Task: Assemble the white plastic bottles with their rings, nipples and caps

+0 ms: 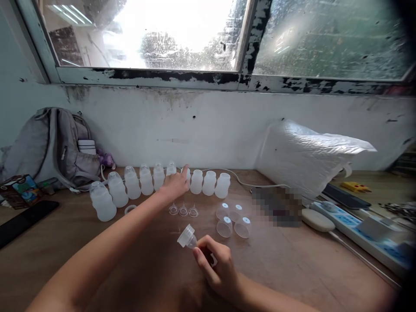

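My left hand reaches to the back row, its fingers closed around a frosted white baby bottle; the index finger points up and the thumb is hidden. My right hand pinches the tip of a clear bottle nipple set in a collar ring, held tilted above the table. To the right of the left hand stand open-topped bottles. Bottles with clear domed tops stand on its left. Three loose nipples lie between the hands. Several clear domed caps rest farther right.
A white ring lies near the left bottles. On the left are a grey backpack, a carton and a black phone. At right are a silvery padded bag, a power strip and a rounded white device with a cable.
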`<state>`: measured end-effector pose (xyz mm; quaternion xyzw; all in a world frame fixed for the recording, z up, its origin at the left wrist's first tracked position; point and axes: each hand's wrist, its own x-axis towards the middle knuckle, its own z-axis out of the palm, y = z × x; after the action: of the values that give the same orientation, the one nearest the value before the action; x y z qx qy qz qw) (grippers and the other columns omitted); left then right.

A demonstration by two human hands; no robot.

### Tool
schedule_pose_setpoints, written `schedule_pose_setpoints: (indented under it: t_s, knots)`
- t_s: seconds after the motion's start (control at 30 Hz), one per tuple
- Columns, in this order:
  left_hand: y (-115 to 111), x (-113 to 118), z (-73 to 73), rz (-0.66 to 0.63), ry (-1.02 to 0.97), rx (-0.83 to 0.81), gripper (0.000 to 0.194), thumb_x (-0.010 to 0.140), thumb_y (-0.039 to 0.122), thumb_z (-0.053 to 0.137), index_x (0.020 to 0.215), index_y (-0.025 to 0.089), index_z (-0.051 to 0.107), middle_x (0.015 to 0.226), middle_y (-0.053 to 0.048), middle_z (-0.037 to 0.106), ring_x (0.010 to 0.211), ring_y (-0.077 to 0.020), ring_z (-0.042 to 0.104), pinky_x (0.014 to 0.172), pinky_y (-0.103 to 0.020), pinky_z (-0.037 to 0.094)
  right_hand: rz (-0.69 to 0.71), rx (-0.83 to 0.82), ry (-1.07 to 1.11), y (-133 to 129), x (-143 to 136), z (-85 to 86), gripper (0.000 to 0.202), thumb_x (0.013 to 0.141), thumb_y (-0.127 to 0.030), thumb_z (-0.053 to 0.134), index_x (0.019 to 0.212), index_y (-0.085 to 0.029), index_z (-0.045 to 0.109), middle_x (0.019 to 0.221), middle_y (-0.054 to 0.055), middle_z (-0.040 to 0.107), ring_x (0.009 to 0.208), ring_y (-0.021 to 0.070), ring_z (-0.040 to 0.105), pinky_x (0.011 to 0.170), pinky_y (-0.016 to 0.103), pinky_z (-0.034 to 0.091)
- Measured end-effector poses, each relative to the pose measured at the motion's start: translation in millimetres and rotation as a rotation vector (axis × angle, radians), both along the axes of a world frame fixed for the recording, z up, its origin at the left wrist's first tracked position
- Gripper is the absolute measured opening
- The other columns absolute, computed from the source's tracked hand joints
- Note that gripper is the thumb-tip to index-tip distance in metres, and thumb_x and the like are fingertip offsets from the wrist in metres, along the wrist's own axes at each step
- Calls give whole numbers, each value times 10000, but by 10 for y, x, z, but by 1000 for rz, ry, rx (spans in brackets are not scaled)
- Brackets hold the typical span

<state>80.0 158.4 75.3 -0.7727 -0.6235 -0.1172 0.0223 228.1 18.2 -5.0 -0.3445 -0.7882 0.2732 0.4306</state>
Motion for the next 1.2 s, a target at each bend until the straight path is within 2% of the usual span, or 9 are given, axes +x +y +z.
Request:
schedule_pose_setpoints:
  t_s: [0.13, 0.3, 0.53, 0.63, 0.8, 0.93, 1.07, 1.1, 1.2]
  knots:
    - [124, 97, -20, 45, 62, -16, 348, 826, 270, 337, 1131, 114, 396, 913, -165, 604, 870, -274, 582, 678, -339, 417, -28, 19, 9, 11, 0, -2, 141, 804, -239, 424, 677, -180, 418, 517, -55, 335, 437, 61, 317, 434, 189, 274]
    - [38, 65, -5, 24, 41, 71, 276, 873, 264, 255, 1024, 123, 439, 857, -140, 603, 830, -244, 591, 661, -314, 416, -13, 10, 43, 4, 15, 14, 144, 807, -234, 425, 676, -174, 416, 519, -57, 333, 438, 56, 310, 432, 185, 266]
    - [-428, -102, 234, -27, -59, 284, 264, 889, 307, 232, 990, 179, 440, 934, -74, 563, 785, -196, 585, 646, -278, 420, -26, -22, 69, -9, 23, 8, 160, 817, -257, 420, 683, -169, 429, 535, -53, 343, 455, 58, 314, 447, 188, 271]
    - [-684, -191, 249, -75, -87, 342, 250, 891, 308, 236, 960, 194, 449, 945, -41, 525, 705, -141, 574, 590, -230, 418, -65, -71, 104, 22, 16, 1, 205, 840, -291, 383, 686, -169, 440, 545, -46, 358, 478, 65, 335, 472, 192, 289]
    - [-990, -358, 15, -174, -119, 354, 232, 888, 287, 244, 946, 205, 454, 942, -30, 453, 584, -85, 522, 472, -200, 405, -187, -249, 270, 113, -15, -18, 266, 865, -367, 324, 738, -174, 456, 548, -46, 367, 472, 70, 354, 451, 188, 296]
    - [-1120, -485, -225, -290, -224, 296, 181, 879, 240, 275, 943, 205, 441, 1023, -49, 423, 633, -85, 523, 563, -236, 453, -231, -331, 340, 170, -27, -29, 289, 852, -412, 340, 756, -173, 470, 568, -39, 395, 436, 62, 338, 395, 187, 271]
    - [-1168, -540, -416, -378, -466, 179, 157, 863, 241, 332, 998, 224, 411, 1119, -66, 409, 749, -111, 544, 671, -279, 466, -233, -378, 363, 190, -30, -33, 304, 841, -438, 353, 750, -175, 477, 566, -42, 404, 405, 55, 326, 372, 189, 267]
    - [-1164, -535, -470, -373, -546, 162, 204, 845, 265, 386, 1047, 235, 383, 1151, -74, 399, 803, -129, 548, 693, -293, 466, -229, -387, 368, 191, -31, -34, 305, 839, -441, 356, 751, -176, 478, 566, -44, 404, 400, 53, 324, 369, 190, 269]
    - [-1118, -472, -649, -325, -800, 74, 603, 724, 320, 585, 1198, 249, 217, 1242, -115, 354, 996, -197, 507, 784, -347, 449, -210, -411, 380, 190, -36, -36, 296, 841, -438, 357, 761, -178, 473, 565, -49, 399, 389, 47, 319, 362, 186, 270]
